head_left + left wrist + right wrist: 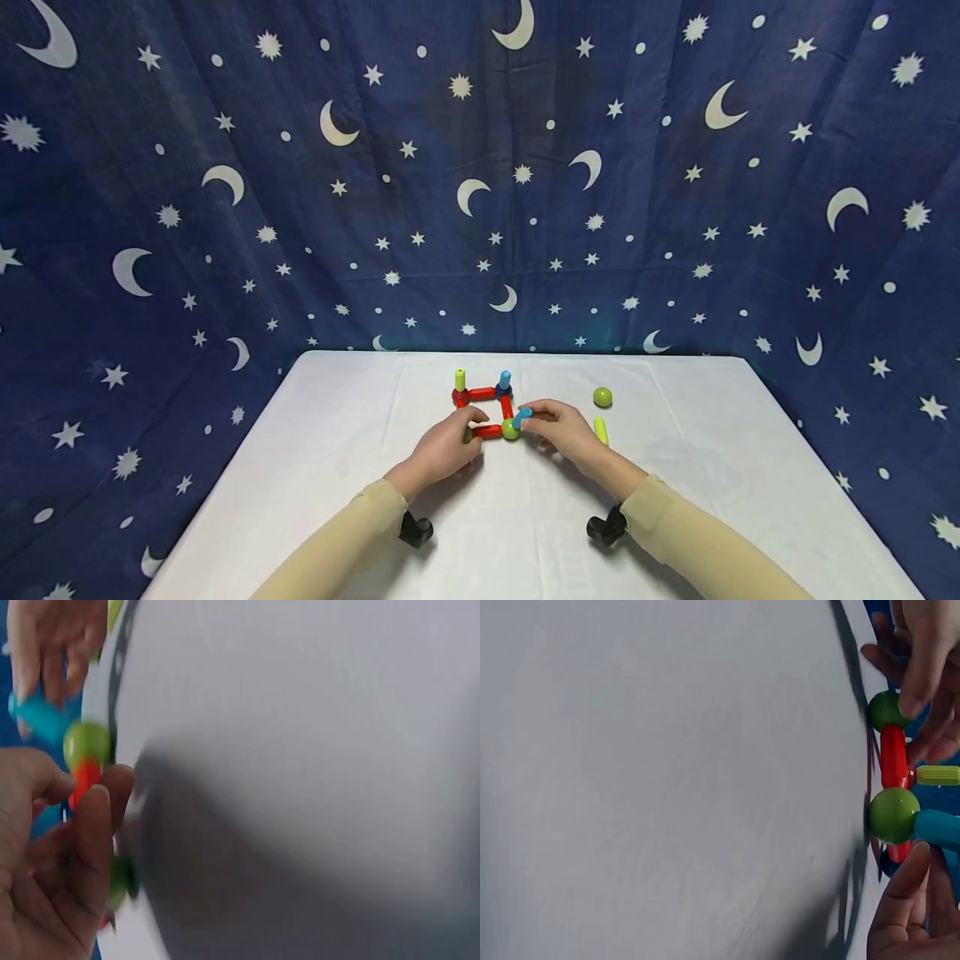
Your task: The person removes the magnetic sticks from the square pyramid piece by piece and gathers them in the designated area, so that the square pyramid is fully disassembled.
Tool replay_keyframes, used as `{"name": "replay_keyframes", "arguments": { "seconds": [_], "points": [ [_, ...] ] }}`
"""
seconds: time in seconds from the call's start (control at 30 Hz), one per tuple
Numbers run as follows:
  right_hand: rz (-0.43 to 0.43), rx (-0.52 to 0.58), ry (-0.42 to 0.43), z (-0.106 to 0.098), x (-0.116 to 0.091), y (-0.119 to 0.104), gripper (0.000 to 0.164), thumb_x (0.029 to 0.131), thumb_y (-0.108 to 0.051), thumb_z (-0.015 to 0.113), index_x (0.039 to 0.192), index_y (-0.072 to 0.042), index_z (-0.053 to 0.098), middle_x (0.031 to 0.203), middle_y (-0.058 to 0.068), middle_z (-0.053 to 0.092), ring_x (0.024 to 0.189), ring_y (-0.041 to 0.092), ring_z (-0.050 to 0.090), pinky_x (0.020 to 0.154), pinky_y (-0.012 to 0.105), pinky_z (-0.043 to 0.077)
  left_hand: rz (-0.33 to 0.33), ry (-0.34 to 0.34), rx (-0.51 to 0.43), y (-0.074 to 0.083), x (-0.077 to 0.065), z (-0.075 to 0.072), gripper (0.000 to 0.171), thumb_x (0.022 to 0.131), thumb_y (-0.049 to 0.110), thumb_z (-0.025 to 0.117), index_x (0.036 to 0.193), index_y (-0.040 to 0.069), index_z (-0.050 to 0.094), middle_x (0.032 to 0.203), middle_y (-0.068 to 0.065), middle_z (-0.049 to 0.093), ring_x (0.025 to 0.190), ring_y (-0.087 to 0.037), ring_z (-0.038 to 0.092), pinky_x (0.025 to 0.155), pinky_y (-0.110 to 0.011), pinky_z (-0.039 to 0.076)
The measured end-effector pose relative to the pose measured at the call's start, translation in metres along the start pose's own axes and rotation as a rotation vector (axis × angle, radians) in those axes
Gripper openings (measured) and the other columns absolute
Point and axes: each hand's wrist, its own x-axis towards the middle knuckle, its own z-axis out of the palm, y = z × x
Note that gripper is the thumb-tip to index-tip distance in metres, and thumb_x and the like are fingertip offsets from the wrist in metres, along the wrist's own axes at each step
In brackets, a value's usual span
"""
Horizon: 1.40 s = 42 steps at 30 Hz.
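Observation:
A square frame of red rods (487, 432) and balls lies on the white table. My left hand (447, 444) is at its near left corner, thumb and fingers about a green ball (887, 710), which they partly cover. At the near right corner is another green ball (511, 429). A blue rod (522, 417) leans up and to the right from this ball, its end against it; whether it is seated cannot be told. My right hand (567, 431) pinches this rod between thumb and fingers. The left wrist view is blurred.
On the frame's far corners, a yellow-green rod (461, 380) stands on a red ball and a blue rod (506, 379) on a dark blue ball. A loose green ball (603, 397) and a yellow-green rod (601, 430) lie to the right. A star-patterned curtain (480, 233) hangs behind.

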Motion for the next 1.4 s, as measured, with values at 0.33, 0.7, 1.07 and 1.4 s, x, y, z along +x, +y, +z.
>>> {"name": "replay_keyframes", "arguments": {
  "seconds": [0.33, 0.7, 1.07, 1.4],
  "points": [
    [0.104, 0.289, 0.046, 0.008, 0.005, 0.006, 0.037, 0.100, -0.016, 0.069, 0.130, 0.003, 0.060, 0.102, 0.013, 0.069, 0.079, 0.014, 0.066, 0.065, 0.026, 0.055, -0.011, 0.112, -0.166, 0.017, 0.018, 0.041, 0.030, 0.100, 0.016, 0.068, 0.126, 0.008, 0.054, 0.108, -0.008, 0.060, 0.051, -0.014, 0.061, 0.045, -0.029, 0.052],
    [0.222, 0.394, 0.104, 0.011, 0.009, 0.004, 0.040, 0.102, -0.018, 0.065, 0.138, -0.003, 0.057, 0.091, 0.010, 0.073, 0.070, 0.012, 0.071, 0.064, 0.025, 0.057, -0.009, 0.133, -0.215, 0.013, 0.022, 0.046, 0.023, 0.101, 0.017, 0.067, 0.121, 0.011, 0.057, 0.101, -0.004, 0.061, 0.049, -0.014, 0.060, 0.046, -0.031, 0.052],
    [0.197, 0.355, 0.107, 0.015, 0.014, 0.008, 0.045, 0.100, -0.017, 0.068, 0.141, -0.003, 0.055, 0.099, 0.010, 0.074, 0.062, 0.010, 0.068, 0.058, 0.024, 0.056, -0.012, 0.113, -0.228, 0.010, 0.024, 0.045, 0.023, 0.101, 0.017, 0.067, 0.121, 0.010, 0.056, 0.106, -0.005, 0.062, 0.050, -0.014, 0.061, 0.045, -0.031, 0.052],
    [0.189, 0.340, 0.113, 0.018, 0.013, 0.009, 0.043, 0.100, -0.016, 0.068, 0.140, -0.004, 0.056, 0.097, 0.009, 0.071, 0.058, 0.008, 0.064, 0.055, 0.023, 0.054, 0.005, 0.110, -0.165, 0.009, 0.022, 0.046, 0.025, 0.102, 0.020, 0.066, 0.122, 0.010, 0.054, 0.109, -0.008, 0.058, 0.051, -0.012, 0.060, 0.048, -0.029, 0.052]
  ]
}}
